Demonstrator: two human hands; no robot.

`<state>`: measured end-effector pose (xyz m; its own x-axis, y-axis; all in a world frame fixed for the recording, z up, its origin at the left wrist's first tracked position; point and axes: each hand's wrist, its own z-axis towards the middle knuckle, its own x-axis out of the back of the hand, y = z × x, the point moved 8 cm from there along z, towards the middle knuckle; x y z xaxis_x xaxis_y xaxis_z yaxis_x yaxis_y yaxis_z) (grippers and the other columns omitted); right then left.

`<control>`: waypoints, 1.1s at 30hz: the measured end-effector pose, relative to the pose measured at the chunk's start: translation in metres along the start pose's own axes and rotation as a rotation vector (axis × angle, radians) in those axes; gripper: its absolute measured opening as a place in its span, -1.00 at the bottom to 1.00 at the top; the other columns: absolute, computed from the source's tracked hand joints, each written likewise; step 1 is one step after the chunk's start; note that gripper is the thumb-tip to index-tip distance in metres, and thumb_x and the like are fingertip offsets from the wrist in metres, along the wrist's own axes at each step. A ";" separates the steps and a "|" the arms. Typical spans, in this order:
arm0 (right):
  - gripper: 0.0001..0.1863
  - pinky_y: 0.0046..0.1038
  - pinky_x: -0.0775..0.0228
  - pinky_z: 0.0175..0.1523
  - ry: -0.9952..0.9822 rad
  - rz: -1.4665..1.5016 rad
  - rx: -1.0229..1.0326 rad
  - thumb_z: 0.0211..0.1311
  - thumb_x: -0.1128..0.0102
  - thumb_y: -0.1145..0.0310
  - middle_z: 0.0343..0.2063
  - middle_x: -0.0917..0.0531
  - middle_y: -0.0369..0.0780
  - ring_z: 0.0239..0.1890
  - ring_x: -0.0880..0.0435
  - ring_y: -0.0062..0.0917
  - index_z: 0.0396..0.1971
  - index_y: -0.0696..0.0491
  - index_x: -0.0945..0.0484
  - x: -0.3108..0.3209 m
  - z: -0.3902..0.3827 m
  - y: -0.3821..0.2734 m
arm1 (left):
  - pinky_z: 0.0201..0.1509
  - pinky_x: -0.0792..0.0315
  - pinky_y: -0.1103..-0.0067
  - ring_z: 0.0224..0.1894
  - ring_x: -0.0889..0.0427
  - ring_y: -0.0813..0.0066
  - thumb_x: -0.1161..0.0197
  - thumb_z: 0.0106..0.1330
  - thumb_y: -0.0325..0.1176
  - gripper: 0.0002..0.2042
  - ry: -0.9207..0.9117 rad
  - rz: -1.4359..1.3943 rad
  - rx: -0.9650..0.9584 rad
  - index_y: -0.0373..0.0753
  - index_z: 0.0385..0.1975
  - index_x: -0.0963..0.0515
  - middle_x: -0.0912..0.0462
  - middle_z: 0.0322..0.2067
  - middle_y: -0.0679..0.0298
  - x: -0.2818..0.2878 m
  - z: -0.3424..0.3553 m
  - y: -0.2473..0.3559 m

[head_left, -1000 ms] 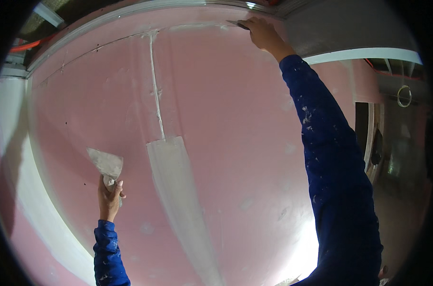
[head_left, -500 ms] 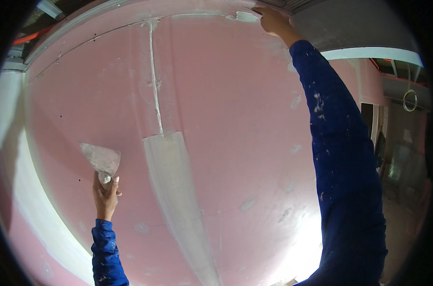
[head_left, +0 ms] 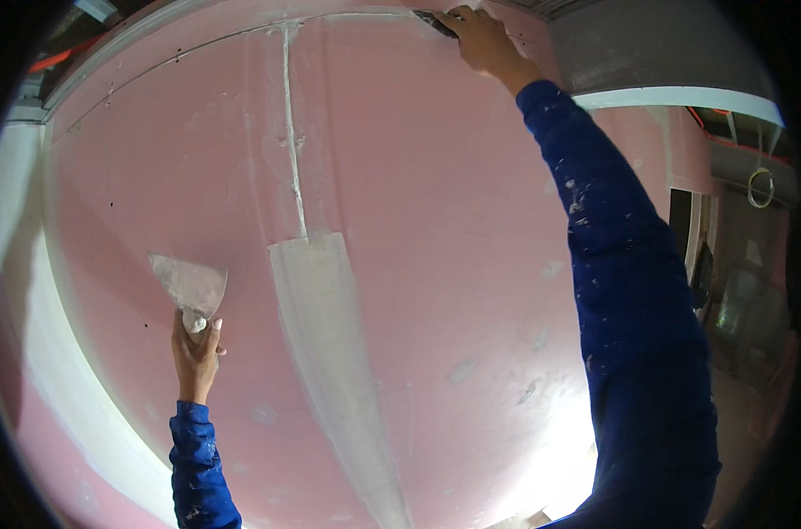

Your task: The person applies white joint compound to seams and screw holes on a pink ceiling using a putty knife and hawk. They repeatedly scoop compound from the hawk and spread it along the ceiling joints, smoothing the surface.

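A worker in a paint-flecked blue sleeve is reaching the right hand (head_left: 482,40) up to the top edge of a pink plasterboard wall (head_left: 436,264), fingers closed around a small dark-bladed tool (head_left: 434,21) that is pressing against the horizontal seam (head_left: 242,35) where wall is meeting ceiling. The blade is pointing left along that seam, lying just left of the knuckles. Lower down, the left hand (head_left: 194,353) is gripping the handle of a broad filling knife (head_left: 189,284), blade upright and fanned above the fist, held just off the wall and well apart from the seam. Between the hands, a vertical joint (head_left: 317,300) is running downward, its lower part covered with a wide band of pale compound.
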<state>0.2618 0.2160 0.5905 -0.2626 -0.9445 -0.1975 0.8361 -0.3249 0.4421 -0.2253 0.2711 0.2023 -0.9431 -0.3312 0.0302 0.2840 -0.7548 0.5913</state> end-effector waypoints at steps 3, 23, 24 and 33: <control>-0.39 -0.02 -0.39 0.26 -0.033 0.009 -0.040 0.26 -0.11 0.48 0.22 -0.51 -0.21 0.27 -0.47 -0.27 0.34 -0.24 -0.45 -0.018 -0.021 -0.001 | -0.51 -0.55 0.68 -0.47 -0.50 0.69 -0.37 0.38 -0.22 -0.50 -0.019 -0.006 0.025 -0.26 0.19 -0.34 -0.54 -0.31 0.35 0.000 0.000 -0.007; -0.68 -0.05 -0.53 0.09 -0.411 0.127 -0.198 0.23 -0.05 0.44 -0.03 -0.71 0.01 0.02 -0.69 -0.02 -0.11 0.14 -0.72 -0.010 0.044 -0.026 | -0.55 -0.62 0.65 -0.50 -0.57 0.66 -0.38 0.35 -0.29 -0.65 0.038 0.018 -0.010 -0.30 0.00 -0.44 -0.60 -0.32 0.31 -0.004 0.002 0.007; -0.67 -0.01 -0.52 0.10 -0.452 0.051 -0.115 0.23 -0.05 0.42 -0.03 -0.71 0.02 0.01 -0.70 0.00 -0.10 0.16 -0.71 -0.012 0.040 -0.007 | -0.55 -0.62 0.65 -0.50 -0.57 0.66 -0.38 0.35 -0.30 -0.65 0.043 0.016 -0.006 -0.30 0.00 -0.44 -0.60 -0.33 0.31 -0.004 0.001 0.007; -0.66 -0.06 -0.56 0.08 -0.470 -0.068 -0.028 0.26 -0.07 0.36 -0.04 -0.71 0.02 -0.05 -0.72 0.00 -0.06 0.13 -0.70 -0.049 0.079 -0.002 | -0.54 -0.57 0.69 -0.50 -0.51 0.74 -0.36 0.37 -0.30 -0.49 -0.002 0.050 -0.039 -0.30 0.24 -0.34 -0.54 -0.35 0.37 -0.005 0.001 0.003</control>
<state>0.2348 0.2595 0.6681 -0.5013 -0.8430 0.1953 0.8204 -0.3913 0.4169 -0.2199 0.2707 0.2044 -0.9280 -0.3676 0.0603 0.3368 -0.7589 0.5573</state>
